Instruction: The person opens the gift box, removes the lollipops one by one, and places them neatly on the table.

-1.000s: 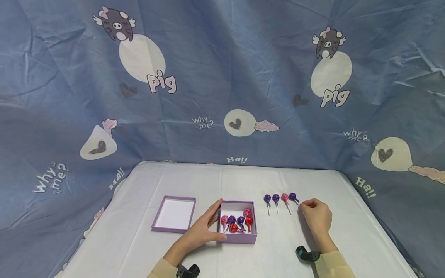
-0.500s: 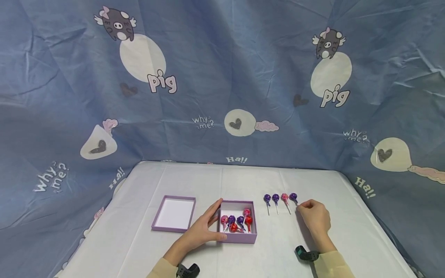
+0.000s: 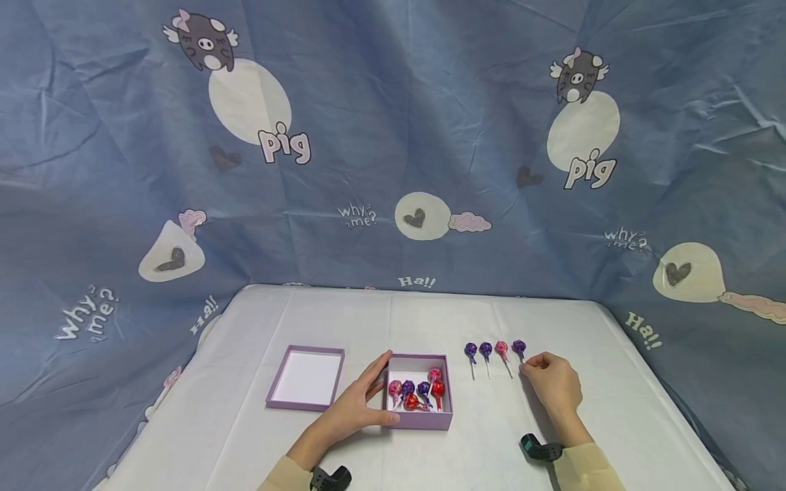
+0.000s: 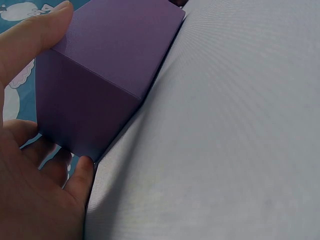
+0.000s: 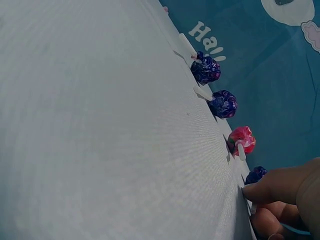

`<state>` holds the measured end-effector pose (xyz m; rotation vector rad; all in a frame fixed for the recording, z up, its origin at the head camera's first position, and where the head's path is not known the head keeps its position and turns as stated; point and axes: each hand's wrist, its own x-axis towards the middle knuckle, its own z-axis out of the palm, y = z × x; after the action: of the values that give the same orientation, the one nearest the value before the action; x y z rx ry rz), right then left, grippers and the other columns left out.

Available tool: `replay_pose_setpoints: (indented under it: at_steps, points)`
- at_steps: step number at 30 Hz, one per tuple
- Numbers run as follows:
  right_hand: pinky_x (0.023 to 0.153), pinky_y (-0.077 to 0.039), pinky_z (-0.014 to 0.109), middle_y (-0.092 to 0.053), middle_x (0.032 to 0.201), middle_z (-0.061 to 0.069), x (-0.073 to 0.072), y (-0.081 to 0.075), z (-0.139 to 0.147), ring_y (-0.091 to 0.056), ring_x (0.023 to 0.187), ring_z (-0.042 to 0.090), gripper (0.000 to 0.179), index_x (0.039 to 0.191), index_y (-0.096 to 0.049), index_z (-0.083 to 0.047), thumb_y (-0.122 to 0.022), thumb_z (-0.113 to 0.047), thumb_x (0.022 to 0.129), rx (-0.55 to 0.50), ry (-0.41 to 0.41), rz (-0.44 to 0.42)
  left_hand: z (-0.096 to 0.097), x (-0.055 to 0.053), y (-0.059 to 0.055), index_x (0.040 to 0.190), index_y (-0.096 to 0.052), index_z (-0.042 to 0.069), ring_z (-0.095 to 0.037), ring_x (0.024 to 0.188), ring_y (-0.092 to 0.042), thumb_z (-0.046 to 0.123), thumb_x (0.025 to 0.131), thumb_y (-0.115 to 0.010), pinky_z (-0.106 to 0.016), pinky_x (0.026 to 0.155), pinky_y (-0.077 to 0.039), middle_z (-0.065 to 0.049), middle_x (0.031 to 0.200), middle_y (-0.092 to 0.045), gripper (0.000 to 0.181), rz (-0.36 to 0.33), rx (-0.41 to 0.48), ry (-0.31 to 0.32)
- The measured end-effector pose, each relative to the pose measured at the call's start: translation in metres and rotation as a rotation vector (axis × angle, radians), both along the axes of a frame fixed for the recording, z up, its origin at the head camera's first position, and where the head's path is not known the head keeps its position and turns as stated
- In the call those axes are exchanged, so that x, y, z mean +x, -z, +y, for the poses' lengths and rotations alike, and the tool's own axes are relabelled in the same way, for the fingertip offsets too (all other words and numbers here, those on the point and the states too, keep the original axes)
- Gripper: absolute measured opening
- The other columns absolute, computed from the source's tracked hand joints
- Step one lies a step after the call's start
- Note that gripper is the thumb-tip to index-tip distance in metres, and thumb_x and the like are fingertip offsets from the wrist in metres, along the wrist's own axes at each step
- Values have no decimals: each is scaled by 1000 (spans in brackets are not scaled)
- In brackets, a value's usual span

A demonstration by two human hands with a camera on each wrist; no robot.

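My left hand (image 3: pixel 353 409) grips the left side of an open purple box (image 3: pixel 420 421), thumb on its front wall and fingers along the side. In the left wrist view the purple box (image 4: pixel 95 75) fills the space between thumb and fingers. Several wrapped lollipops, among them a red lollipop (image 3: pixel 412 402), lie inside it. At the right, my right hand (image 3: pixel 555 387) pinches the stick of a purple lollipop (image 3: pixel 518 346) on the table. Thumb and fingertips partly cover that purple lollipop (image 5: pixel 256 175) in the right wrist view.
Left of the box lies its purple-rimmed lid (image 3: pixel 307 378), white inside up. Beside the pinched lollipop, a pink lollipop (image 3: pixel 501 348) and two purple ones, including the leftmost lollipop (image 3: pixel 471 350), form a row. A blue printed cloth (image 3: pixel 393 136) hangs behind the white table (image 3: pixel 491 443).
My right hand has shifted slightly left, turning the purple lollipop's stick from slanted to nearly in line with the row. The left hand and box stay in place.
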<state>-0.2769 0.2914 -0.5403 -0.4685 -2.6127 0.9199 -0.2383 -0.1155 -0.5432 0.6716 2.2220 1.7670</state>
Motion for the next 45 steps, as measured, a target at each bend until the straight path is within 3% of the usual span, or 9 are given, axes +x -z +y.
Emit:
replay_pose_setpoints:
  at_steps: [9,25,45]
  points:
    - [49,-34,30,-63,68,-1,-1,3,1,-55,64,21,16,81,-73,-12,-82,-25,80,11,-2,-5,0,0,1,160,-16,42,-11,151,-13,26,78,-89,-24,118,-27,6,168,-9,111,-4,0,3]
    - [51,-33,31,-64,72,0,-3,1,0,-54,66,22,18,86,-76,-12,-82,-28,80,26,-9,-23,-2,-1,1,161,-14,40,-14,152,-13,22,78,-89,-27,120,-26,-2,169,-5,113,8,16,18]
    - [53,-35,31,-64,73,1,-1,-1,1,-55,68,22,19,87,-76,-11,-82,-28,81,7,-20,-42,-2,-2,1,160,-14,40,-14,152,-12,25,78,-89,-27,119,-26,-1,169,-6,113,11,1,17]
